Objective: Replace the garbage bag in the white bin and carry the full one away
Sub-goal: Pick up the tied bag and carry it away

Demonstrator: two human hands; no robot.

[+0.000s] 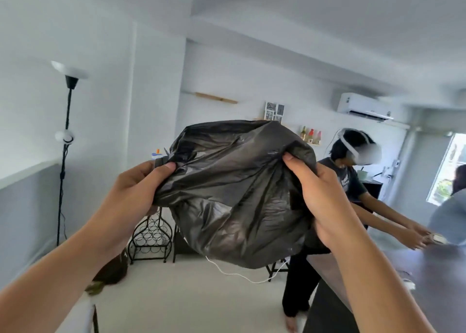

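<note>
A black garbage bag hangs puffed up in the air in front of me at chest height. My left hand grips its left edge, the thumb pressed on top of the plastic. On the right side, my right hand grips the bag's other edge with curled fingers. The bag looks light and billowed, with nothing visible inside. The white bin is not in view.
A person wearing a headset stands at the right, leaning over a dark table. A black floor lamp stands at the left wall. A wire wine rack and a white cable are on the pale floor ahead.
</note>
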